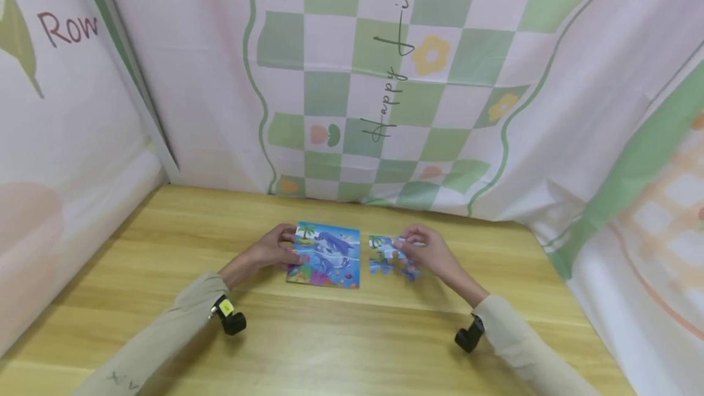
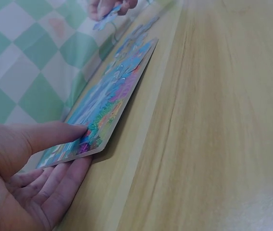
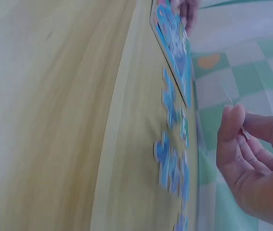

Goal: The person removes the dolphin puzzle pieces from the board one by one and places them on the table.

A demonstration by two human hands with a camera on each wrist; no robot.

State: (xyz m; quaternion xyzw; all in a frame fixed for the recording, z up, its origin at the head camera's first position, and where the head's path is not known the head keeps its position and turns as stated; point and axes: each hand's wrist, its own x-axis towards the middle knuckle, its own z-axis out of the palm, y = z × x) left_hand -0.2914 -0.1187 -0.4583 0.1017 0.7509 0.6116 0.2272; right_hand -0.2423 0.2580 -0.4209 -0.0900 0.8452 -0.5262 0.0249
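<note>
- Beige sleeves [image 1: 148, 335] of ours come in from the near left and near right, with a small black camera [image 1: 233, 322] on each wrist.
- Our left hand [image 1: 269, 248] pinches the board [image 1: 330, 258] at its left edge, thumb on top and fingers beneath; we see that edge raised slightly off the wooden table [image 1: 330, 347].
- On the board we see a dolphin against blue, a palm tree at the far left and bright reef colours along the near side.
- Our right hand [image 1: 431, 252] holds a small piece [image 2: 106, 20] between thumb and fingertips, above the table.
- Just right of the board, apart from it, we have the loose pieces [image 1: 379, 264] in a cluster on the table; we cannot tell which ones interlock.
- Beyond, at the far side, we face a curtain [image 1: 385, 78] with green and white checks, flowers and the words "Happy Life".
- Left of us, pale cloth [image 1: 55, 139] bears the word "Row".
</note>
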